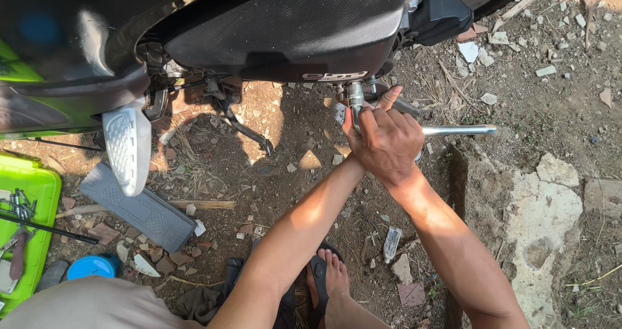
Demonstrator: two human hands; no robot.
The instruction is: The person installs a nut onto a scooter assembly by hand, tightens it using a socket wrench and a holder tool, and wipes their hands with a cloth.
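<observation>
ground [557, 89]: bare dirt, stones | grey footrest panel [139, 207] | green tray [29, 193] | blue lid [92, 266]

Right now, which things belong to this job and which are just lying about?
In use:
right hand
left hand
metal wrench
motorbike underside

Lying about:
green tray
grey footrest pad
blue lid
stones

Harsh sunlight, sharp focus; deep shadow under the motorbike [259, 24], slight edge distortion.
</observation>
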